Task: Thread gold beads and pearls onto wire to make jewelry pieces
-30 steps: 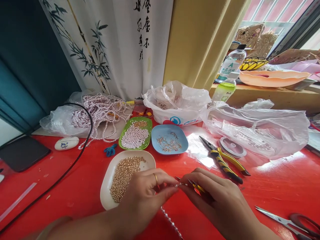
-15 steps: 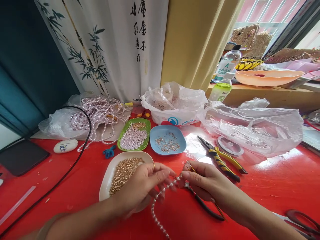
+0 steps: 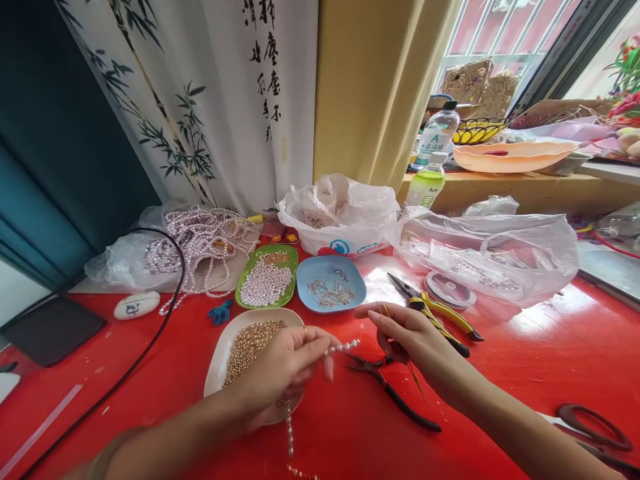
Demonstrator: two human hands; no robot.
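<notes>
My left hand pinches a strand of pearl-like beads. One short end points right from its fingertips, and the rest hangs below onto the table. My right hand is apart from the strand, with the index finger stretched left above the thumb. A thin gold-coloured wire-like piece passes through its grip, showing above the thumb and below the palm; its exact kind is unclear. Under that hand lie dark-handled pliers. Beneath my left forearm is a white dish of gold beads.
A green tray holds pearl and gold beads; a blue dish holds small metal pieces. Yellow-black pliers, a spool and scissors lie right. Plastic bags line the back. A black cable crosses the left.
My hands have moved apart. The right hand has let go of the strand's end and risen slightly; the left still holds the beads. The view has shifted slightly.
</notes>
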